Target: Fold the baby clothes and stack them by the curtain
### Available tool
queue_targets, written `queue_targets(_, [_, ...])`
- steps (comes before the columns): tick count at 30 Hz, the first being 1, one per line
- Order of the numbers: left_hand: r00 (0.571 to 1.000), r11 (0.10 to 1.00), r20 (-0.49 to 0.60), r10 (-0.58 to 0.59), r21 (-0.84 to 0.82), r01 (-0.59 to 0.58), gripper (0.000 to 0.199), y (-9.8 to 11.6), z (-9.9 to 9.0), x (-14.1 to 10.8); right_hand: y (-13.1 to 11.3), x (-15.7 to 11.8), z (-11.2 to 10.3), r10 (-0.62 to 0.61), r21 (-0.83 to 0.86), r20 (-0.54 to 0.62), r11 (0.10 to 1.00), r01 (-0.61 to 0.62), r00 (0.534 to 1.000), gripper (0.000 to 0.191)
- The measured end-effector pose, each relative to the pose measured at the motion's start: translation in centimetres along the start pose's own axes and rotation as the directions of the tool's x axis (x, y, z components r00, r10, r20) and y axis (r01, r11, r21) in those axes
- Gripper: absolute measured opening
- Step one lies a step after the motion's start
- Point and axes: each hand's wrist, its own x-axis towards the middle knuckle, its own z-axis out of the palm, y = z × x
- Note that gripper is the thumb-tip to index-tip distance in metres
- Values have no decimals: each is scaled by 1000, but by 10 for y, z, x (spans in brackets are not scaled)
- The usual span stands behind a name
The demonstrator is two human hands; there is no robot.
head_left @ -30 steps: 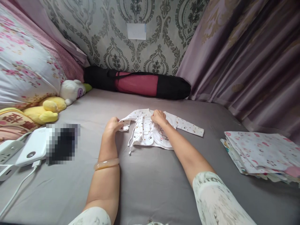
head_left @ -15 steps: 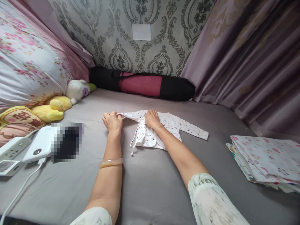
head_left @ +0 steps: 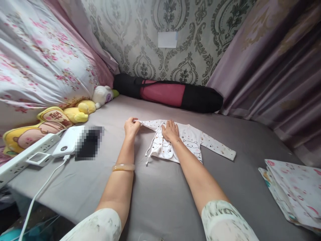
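Note:
A small white baby shirt (head_left: 192, 137) with tie strings and a printed animal lies spread on the grey bed sheet (head_left: 155, 194). My left hand (head_left: 131, 127) is closed on the end of its left-side sleeve, which stretches out from the body of the shirt. Pressed flat on the upper chest, my right hand (head_left: 171, 131) has its fingers extended. The other sleeve (head_left: 218, 145) extends freely to the right. Two strings hang down the left side of the shirt.
Folded printed cloths (head_left: 296, 194) are stacked at the right. A power strip (head_left: 27, 160), a white power bank (head_left: 67, 140) and a cable sit at the left, near plush toys (head_left: 77, 112). A long black and red bag (head_left: 163, 93) lies along the wall.
The view has swung left, so everything sits further right. My left hand still holds the sleeve end, and my right hand's fingers look more spread on the shirt.

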Motion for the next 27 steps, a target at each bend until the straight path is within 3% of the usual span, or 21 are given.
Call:
queue_targets(3, [993, 911, -68, -99, -407, 63, 35, 9, 3, 6, 0, 0, -1, -4, 2, -6, 1000, 4, 1000, 67])
queue_targets(6, [976, 651, -36, -216, -750, 116, 31, 14, 5, 11, 0, -1, -1, -1, 4, -12, 1000, 1, 1000, 66])
queue_targets(8, [952, 516, 17, -307, -838, 181, 43, 11, 4, 17, -1, -2, -2, -2, 2, -22, 1000, 2, 1000, 65])
queue_targets(10, [923, 456, 89, -374, -849, 266, 55, 4, 2, 24, -1, -2, -2, -3, -4, -25, 1000, 3, 1000, 65])
queue_targets(13, [892, 429, 229, -389, -812, 396, 42, -7, -3, 36, -1, -2, -2, -5, -15, -16, 1000, 5, 1000, 65])
queue_targets(16, [874, 473, 318, -367, -745, 470, 21, -11, -5, 48, -1, -2, -2, -6, -19, -23, 1000, 6, 1000, 65])
queue_targets(20, [879, 543, 323, -351, -695, 472, 17, -12, -1, 58, -1, -1, 0, -3, -7, -33, 1000, 2, 999, 65])
queue_targets(24, [953, 750, 107, -282, -595, 289, 15, -17, 2, 63, 0, 0, 2, 4, -13, -22, 1000, -4, 1000, 66])
queue_targets(27, [989, 948, -60, -135, -298, 111, 14, -23, 0, 63, 0, 1, 3, 11, -22, -15, 1000, -11, 1000, 66])
